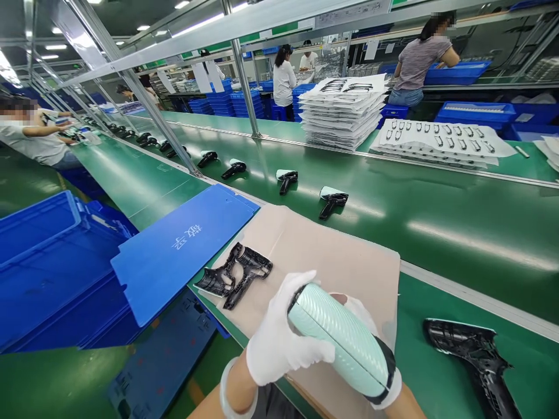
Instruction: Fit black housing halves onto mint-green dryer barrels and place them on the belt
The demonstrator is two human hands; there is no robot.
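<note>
A mint-green, ribbed hair dryer housing (338, 334) with black ends is held between my two white-gloved hands, above the front of the beige sheet. My left hand (283, 334) wraps round its far left end, thumb across the near side. My right hand (364, 314) grips it from behind and below; most of its fingers are hidden by the housing. To the left on the beige sheet (288, 238) lie black hair dryer shell halves (248, 267), inner sides up. Another black shell half (467, 343) rests on the green bench at the right.
Beyond the sheet, a green conveyor (375, 174) carries a row of hair dryers (334, 201). A blue board (187, 244) and blue crates (56, 273) are at my left. Paper-layered stacks (340, 113) of parts stand across the conveyor. Other people work farther off.
</note>
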